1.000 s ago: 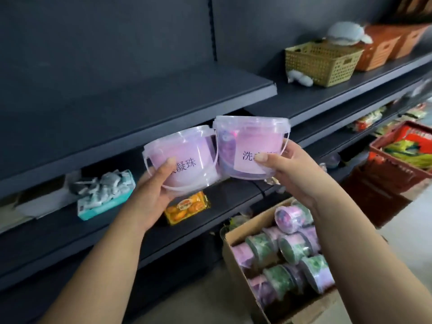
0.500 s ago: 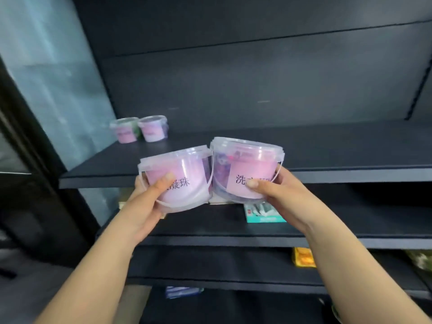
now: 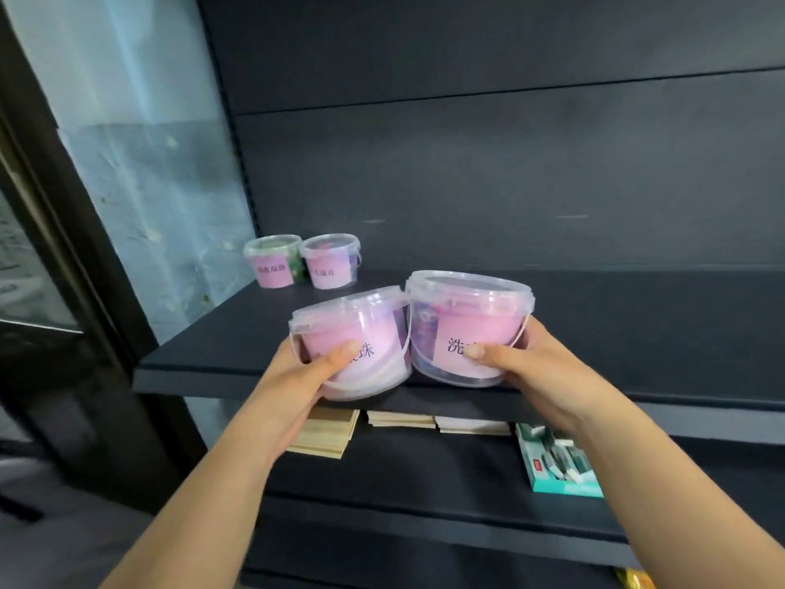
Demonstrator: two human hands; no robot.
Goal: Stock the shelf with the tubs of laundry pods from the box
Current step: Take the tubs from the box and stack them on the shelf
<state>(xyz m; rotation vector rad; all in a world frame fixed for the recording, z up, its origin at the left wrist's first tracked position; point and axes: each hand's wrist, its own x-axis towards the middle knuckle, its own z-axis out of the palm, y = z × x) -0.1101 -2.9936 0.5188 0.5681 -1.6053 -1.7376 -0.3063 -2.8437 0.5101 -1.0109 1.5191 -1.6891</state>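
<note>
A: Two tubs in hand, then?
B: Yes: left hand (image 3: 293, 378) curled round the left tub (image 3: 365, 333), thumb across the pink label, other fingers hidden behind. Same with the right hand (image 3: 543, 376), wrapped round the right tub (image 3: 467, 320), thumb on the label.
A: Touching each other?
B: Side against side, lids on. Left one tilted toward the camera, right one nearer upright.
A: Down on the shelf (image 3: 637, 333)?
B: Held at its front edge. Hard to tell whether resting on it or just above.
A: Anything stocked already?
B: Two more: a green-and-pink tub (image 3: 274, 261) and a pink tub (image 3: 332, 262), upright, side by side at the back left corner, well apart from the held pair.
A: And below?
B: On the lower shelf (image 3: 424, 469), stacks of pale wooden sheets (image 3: 327, 433) beneath the left hand, plus a teal box (image 3: 565, 488) beneath the right forearm.
</note>
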